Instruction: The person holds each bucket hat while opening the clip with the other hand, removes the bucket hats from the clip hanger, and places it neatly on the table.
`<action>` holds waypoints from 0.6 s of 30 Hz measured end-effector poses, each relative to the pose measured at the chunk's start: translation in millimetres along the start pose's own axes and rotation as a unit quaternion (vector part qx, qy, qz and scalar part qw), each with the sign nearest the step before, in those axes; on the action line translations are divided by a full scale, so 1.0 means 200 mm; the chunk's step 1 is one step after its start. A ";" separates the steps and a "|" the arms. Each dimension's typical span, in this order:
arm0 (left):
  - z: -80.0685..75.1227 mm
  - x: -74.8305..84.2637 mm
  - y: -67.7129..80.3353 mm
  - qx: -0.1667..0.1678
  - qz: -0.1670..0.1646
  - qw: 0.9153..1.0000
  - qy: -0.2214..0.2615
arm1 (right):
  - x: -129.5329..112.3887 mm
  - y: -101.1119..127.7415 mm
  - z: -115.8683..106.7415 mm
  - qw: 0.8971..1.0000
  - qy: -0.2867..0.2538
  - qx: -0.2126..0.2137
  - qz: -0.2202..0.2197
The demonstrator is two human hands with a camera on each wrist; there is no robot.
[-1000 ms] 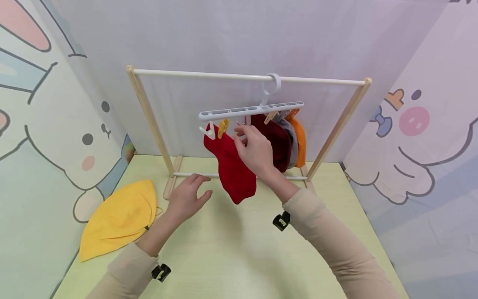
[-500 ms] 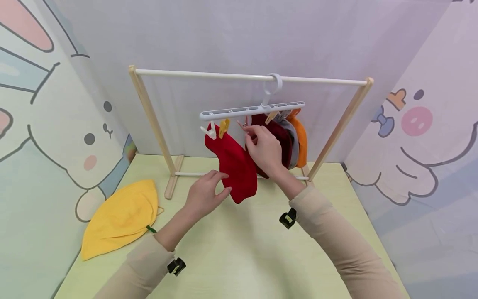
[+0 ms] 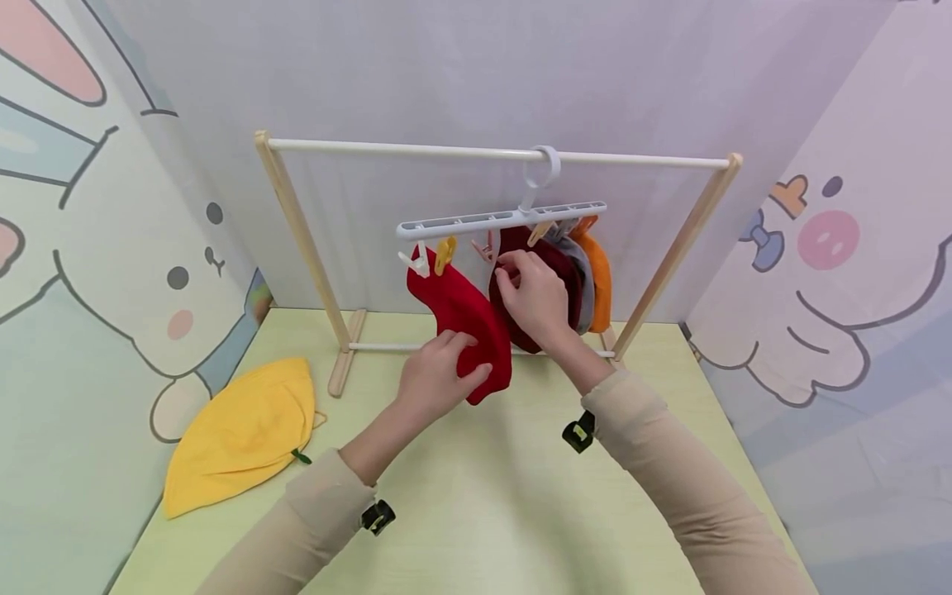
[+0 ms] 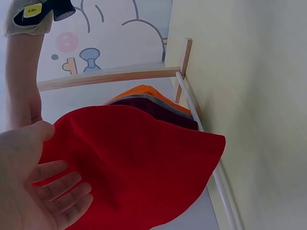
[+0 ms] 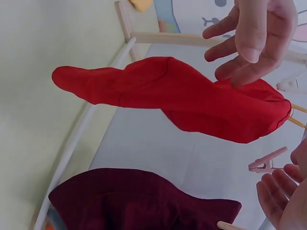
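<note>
A red bucket hat [image 3: 483, 330] hangs from a yellow clip [image 3: 445, 254] under the pale grey hanger [image 3: 476, 223]. My left hand [image 3: 435, 376] is at the hat's near side, fingers relaxed and slightly bent; in the left wrist view the hand [image 4: 43, 182] lies against the red cloth or just beside it. My right hand [image 3: 537, 297] is in front of the maroon hat [image 3: 513, 318], fingers loosely bent. Between its fingers nothing shows in the right wrist view, where a pink clip [image 5: 266, 162] hangs close by, apart from the fingertips. A white clip [image 3: 419, 260] hangs left of the yellow one.
The hanger hooks over the white rail [image 3: 387, 149] of a wooden-legged rack [image 3: 305, 240]. Grey [image 3: 586, 281] and orange [image 3: 599, 285] hats hang at its right. A yellow hat [image 3: 245, 430] lies on the table [image 3: 476, 512] at left. Printed curtains stand around.
My left hand has come right and up to the red hat. The right hand has moved a little right, away from the pink clip.
</note>
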State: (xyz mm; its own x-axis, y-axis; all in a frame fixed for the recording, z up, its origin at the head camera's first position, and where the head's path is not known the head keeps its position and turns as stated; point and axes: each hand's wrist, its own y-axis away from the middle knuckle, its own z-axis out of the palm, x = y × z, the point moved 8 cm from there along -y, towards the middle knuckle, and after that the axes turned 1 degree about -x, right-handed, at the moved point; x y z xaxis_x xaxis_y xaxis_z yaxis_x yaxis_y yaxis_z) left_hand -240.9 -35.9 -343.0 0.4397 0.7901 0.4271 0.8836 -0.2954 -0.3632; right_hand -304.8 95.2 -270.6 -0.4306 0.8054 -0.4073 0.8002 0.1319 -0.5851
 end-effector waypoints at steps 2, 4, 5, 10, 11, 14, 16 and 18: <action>0.00 0.01 -0.01 -0.002 -0.008 1.000 -0.004 | 0.01 -0.01 0.00 1.000 0.003 -0.005 -0.001; 0.01 0.03 -0.01 -0.005 -0.014 1.000 -0.006 | 0.01 -0.01 0.01 1.000 0.006 -0.010 -0.001; 0.01 0.04 -0.02 -0.008 -0.018 1.000 -0.007 | 0.02 -0.02 0.01 1.000 0.007 -0.013 -0.001; 0.03 0.06 -0.04 -0.003 -0.033 0.999 -0.010 | 0.04 -0.03 0.03 0.999 0.010 -0.031 0.002; 0.03 0.07 -0.04 0.001 -0.036 0.999 -0.010 | 0.04 -0.03 0.03 0.999 0.011 -0.032 0.002; 0.04 0.08 -0.05 0.014 -0.042 0.999 -0.013 | 0.05 -0.04 0.03 0.999 0.014 -0.035 0.003; 0.04 0.08 -0.06 0.020 -0.045 0.999 -0.014 | 0.05 -0.04 0.03 0.999 0.013 -0.036 0.005; 0.05 0.08 -0.06 0.024 -0.049 0.998 -0.014 | 0.06 -0.03 0.03 0.999 0.014 -0.034 0.005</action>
State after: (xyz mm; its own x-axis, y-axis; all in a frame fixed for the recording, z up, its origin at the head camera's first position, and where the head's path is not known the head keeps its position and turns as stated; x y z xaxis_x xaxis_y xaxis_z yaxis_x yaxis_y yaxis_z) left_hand -246.1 -14.5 -339.9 0.3459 0.8289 0.4397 0.9134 -0.1903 -0.3599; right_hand -317.9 99.5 -275.6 -0.4106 0.8228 -0.3931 0.8321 0.1617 -0.5306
